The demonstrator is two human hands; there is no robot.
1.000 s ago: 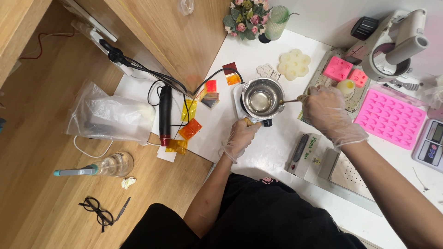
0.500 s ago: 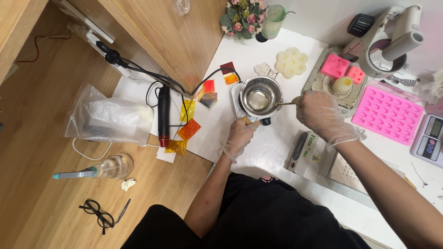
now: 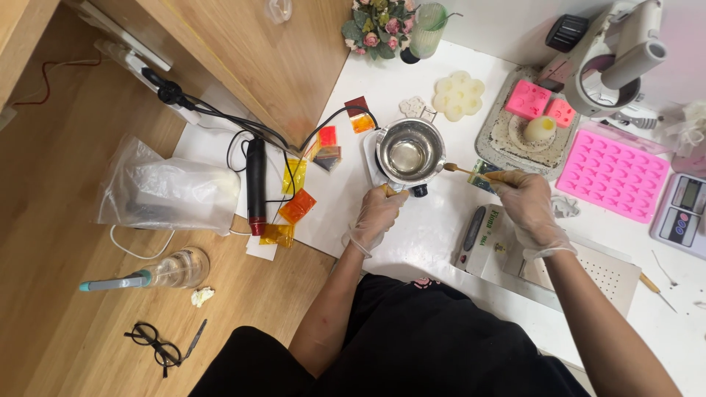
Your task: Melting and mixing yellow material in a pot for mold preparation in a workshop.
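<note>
Steel melting pot (image 3: 409, 152) sits on a small white hot plate (image 3: 372, 158) near the middle of the white table (image 3: 441, 228), holding a shallow pool of clear liquid with no solid lumps showing, so the melting looks about finished; the pink mould tray (image 3: 614, 175) to the right appears unfilled, and pouring seems not yet done. Left hand (image 3: 377, 218), gloved, is closed around the pot's handle at its near edge. Right hand (image 3: 526, 204), also gloved, pinches a thin wooden stick (image 3: 462, 169) whose tip sits at the pot's rim, just outside the liquid.
</note>
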